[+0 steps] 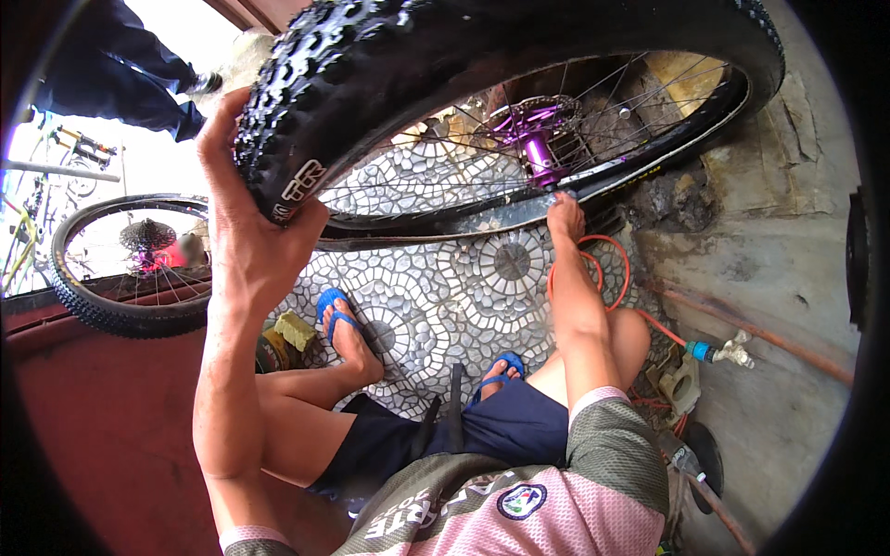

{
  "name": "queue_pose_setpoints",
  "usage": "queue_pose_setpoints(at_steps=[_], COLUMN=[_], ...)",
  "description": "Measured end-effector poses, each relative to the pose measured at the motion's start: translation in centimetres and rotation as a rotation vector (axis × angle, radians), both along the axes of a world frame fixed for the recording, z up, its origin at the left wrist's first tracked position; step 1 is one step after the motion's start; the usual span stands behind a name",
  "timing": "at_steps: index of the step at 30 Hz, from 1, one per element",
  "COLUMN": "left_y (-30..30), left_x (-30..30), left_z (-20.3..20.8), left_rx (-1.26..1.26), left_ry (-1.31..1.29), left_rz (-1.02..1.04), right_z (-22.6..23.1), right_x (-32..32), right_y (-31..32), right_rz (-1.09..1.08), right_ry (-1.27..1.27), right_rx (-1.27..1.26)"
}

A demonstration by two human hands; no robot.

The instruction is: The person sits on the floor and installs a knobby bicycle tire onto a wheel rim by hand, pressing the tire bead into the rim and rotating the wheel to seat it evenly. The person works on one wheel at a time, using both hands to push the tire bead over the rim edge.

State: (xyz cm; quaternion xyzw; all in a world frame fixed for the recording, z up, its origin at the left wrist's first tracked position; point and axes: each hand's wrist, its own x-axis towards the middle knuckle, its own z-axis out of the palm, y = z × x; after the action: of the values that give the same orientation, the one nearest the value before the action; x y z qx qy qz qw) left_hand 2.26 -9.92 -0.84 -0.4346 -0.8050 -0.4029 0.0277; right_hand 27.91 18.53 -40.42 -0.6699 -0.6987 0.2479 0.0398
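Observation:
A bicycle wheel with a black knobby tyre is raised and tilted in front of me. Its spokes run to a purple hub with a purple disc rotor. My left hand is closed on the left side of the tyre, thumb against its sidewall. At the near end of the hub is my right hand, fingers curled around the axle end. The fingers partly hide what lies between them. Along the lower rim, a pale grey band shows beside the tyre.
Another wheel with a cassette leans at left by a red surface. An orange hose loops behind my right forearm to a blue-fitted tap on the right wall. A yellow sponge-like block lies beside my left foot. Another person's dark-trousered legs are at upper left.

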Motion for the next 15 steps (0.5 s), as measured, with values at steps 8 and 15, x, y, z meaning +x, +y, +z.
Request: queue_pose_setpoints(at_steps=[8,15], left_y=[1.5,1.9], left_x=[-0.1,0.3], left_z=[0.7,0.4], left_rx=[-0.018,-0.013], left_ry=[0.092,0.007], left_rz=[-0.064,-0.019], right_z=[-1.6,-1.7], right_x=[-5.2,0.2], right_y=[-9.5,-0.6], right_rz=[0.076,-0.123], right_ry=[0.074,0.123], right_rx=[-0.188,0.089])
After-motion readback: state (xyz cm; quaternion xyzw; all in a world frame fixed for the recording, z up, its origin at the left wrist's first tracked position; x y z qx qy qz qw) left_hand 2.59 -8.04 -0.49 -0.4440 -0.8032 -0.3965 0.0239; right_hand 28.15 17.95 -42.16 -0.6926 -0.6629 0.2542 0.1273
